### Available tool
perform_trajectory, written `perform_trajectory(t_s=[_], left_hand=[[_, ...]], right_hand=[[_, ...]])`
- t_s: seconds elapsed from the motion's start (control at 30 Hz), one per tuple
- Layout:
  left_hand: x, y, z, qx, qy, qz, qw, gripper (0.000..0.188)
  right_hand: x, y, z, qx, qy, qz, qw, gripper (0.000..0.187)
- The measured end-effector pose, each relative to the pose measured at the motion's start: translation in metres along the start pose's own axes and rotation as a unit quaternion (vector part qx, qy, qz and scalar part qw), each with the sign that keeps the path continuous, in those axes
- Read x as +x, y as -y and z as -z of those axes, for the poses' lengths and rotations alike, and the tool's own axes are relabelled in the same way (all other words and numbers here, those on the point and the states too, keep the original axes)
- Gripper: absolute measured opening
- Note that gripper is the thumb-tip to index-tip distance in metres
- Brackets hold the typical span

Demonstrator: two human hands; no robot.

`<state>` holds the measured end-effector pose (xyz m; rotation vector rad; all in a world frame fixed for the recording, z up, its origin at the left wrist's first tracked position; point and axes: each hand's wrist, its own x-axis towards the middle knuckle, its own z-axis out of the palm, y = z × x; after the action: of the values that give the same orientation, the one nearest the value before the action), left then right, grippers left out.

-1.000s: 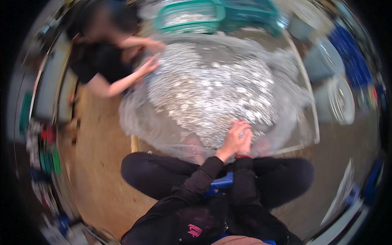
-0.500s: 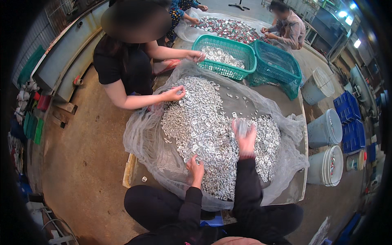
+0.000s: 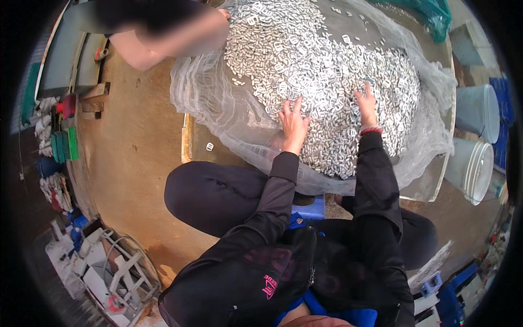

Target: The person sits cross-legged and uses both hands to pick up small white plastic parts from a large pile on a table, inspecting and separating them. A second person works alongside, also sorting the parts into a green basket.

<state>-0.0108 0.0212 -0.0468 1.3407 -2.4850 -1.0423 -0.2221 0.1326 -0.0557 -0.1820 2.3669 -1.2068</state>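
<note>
A broad heap of small silvery pellets (image 3: 332,144) lies on a sheet of white netting (image 3: 199,98). Flat silver slotted buckles (image 3: 294,90) are mixed through its upper layer. Near the heap's left front side, my left hand (image 3: 295,128) rests with spread fingers, tips touching buckles and pellets. My right hand (image 3: 367,107), with a red band at the wrist, reaches onto the heap further right. Its fingers are apart among the pieces, and I see nothing held in either hand.
A single buckle (image 3: 210,146) lies on the table's left front corner. Another person's bare arm (image 3: 169,43) is at the upper left. White buckets (image 3: 469,169) stand to the right, and a green basket (image 3: 425,13) shows at the top right.
The view has tilted downward. My right hand, blurred with a cluster of pieces before, is now on the heap with fingers apart. My left hand has spread its fingers over the pieces.
</note>
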Motion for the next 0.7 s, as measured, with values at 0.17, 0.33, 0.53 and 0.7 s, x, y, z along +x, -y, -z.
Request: perform_trajectory(t_s=[0.17, 0.33, 0.53, 0.7], left_hand=[[-0.026, -0.013, -0.018, -0.016, 0.001, -0.063, 0.998, 0.045], [-0.037, -0.02, -0.038, -0.094, 0.061, -0.123, 0.986, 0.035], [-0.035, -0.018, -0.015, -0.441, 0.216, 0.108, 0.865, 0.055], [-0.026, -0.027, 0.021, -0.363, 0.28, 0.109, 0.882, 0.058]], right_hand=[[-0.105, -0.054, -0.055, -0.285, -0.059, 0.169, 0.942, 0.056], [-0.128, -0.064, -0.051, -0.119, -0.057, 0.044, 0.99, 0.043], [-0.146, -0.071, -0.029, 0.469, -0.071, -0.157, 0.866, 0.074], [-0.154, -0.075, -0.005, 0.612, -0.051, -0.157, 0.774, 0.08]])
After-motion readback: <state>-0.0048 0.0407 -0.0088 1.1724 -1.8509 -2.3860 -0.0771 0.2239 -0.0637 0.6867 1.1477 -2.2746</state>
